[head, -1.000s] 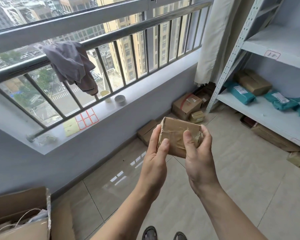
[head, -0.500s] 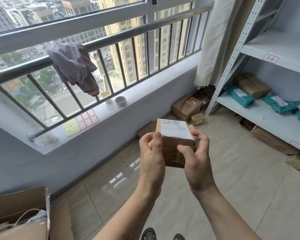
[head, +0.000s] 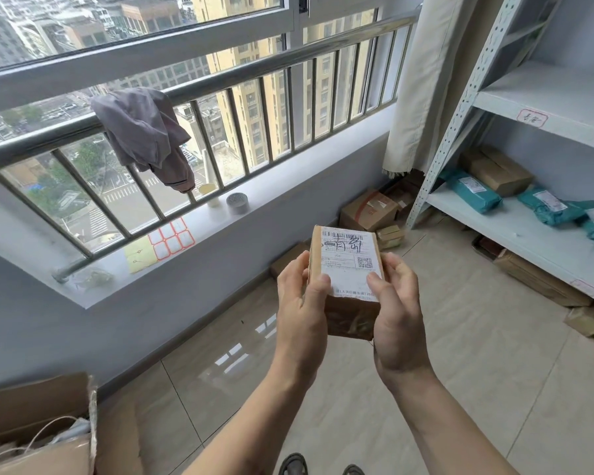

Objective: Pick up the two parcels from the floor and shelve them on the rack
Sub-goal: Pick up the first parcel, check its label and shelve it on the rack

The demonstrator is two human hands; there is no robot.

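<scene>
A small brown cardboard parcel (head: 348, 269) with a white shipping label facing me is held at chest height in the middle of the view. My left hand (head: 300, 306) grips its left side and my right hand (head: 396, 313) grips its right side, thumbs on the label. The white metal rack (head: 515, 224) stands at the right, its lower shelf holding teal bags and a brown box. More brown parcels (head: 369, 210) lie on the floor by the rack's post.
A railing with a grey cloth (head: 141, 132) runs along the window at left. A curtain (head: 412, 97) hangs beside the rack. An open cardboard box (head: 31, 423) sits at bottom left. Boxes (head: 542, 282) lie under the rack on the tiled floor.
The parcel has been turned in both hands so its labelled face now points up at me, and it has been drawn slightly closer.
</scene>
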